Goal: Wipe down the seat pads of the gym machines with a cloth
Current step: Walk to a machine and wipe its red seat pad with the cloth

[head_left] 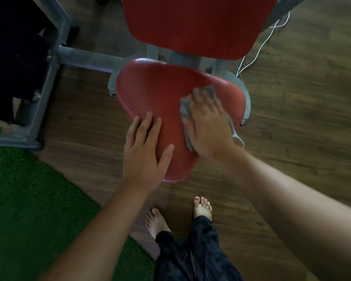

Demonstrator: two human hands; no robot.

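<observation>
Seat pad (156, 94), red vinyl, roughly triangular, narrow end toward the person; red backrest (198, 25) above it on a grey frame (85, 58). Wooden floor (292, 118) below, green mat (28, 199) to the person's left.

Right hand (208, 126): flat, fingers spread, palm pressing a grey cloth (210, 91) onto the right half of the pad. Cloth bunched, corners showing past the fingertips and at the thumb side; a loose thread hangs off the pad edge. Hand is blurred, consistent with a stroke under way.

Left hand (146, 147): open, holding nothing, laid flat on the near left edge of the pad, apparently as a brace.

Judgement: wiping in progress on this pad; left and far portions look not yet covered, though I cannot tell from the sheen.

Notes on doing it well:
- Spread the cloth flatter under the palm; bunched, it touches less surface.
- Work in overlapping passes from the far edge toward the narrow end.
- Shift the bracing hand so the area under it is wiped too.
- Follow the piped seam around the rim.
- Tuck the dangling thread in so it does not snag on the frame.
</observation>
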